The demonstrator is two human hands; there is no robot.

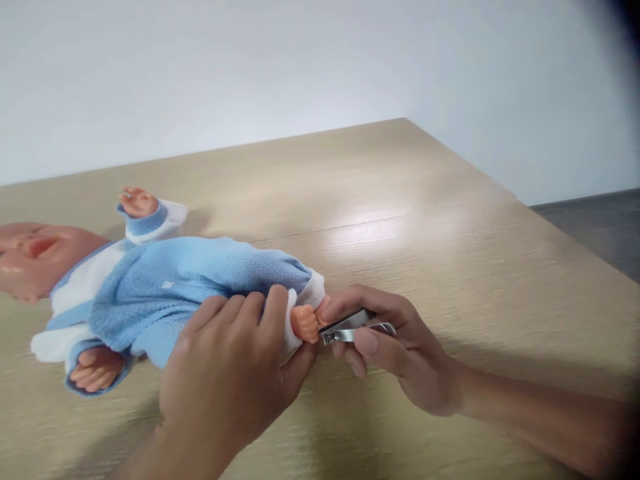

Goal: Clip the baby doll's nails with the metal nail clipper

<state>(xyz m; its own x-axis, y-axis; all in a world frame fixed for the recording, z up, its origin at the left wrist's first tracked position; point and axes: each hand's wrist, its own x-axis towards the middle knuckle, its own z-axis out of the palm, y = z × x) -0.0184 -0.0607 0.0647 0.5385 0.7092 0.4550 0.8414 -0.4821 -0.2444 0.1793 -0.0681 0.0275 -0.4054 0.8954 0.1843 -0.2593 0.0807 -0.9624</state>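
The left hand (225, 373) grips the baby doll's (165, 300) foot (301, 324) while the right hand (395, 347) pinches a steel nail clipper (353, 328) against it (the doll's other foot is hidden).

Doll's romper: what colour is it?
The doll's romper is light blue with white cuffs, clearest in the head view.

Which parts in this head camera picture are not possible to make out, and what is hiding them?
Head view:
- Toes of the doll's foot: hidden by the right hand and the nail clipper.
- The doll's leg: partly hidden by the left hand.
- The doll's head: cut off by the left edge.
- The right forearm: cut off by the right edge, blurred.
- Dark shape, top right corner: too blurred to name.
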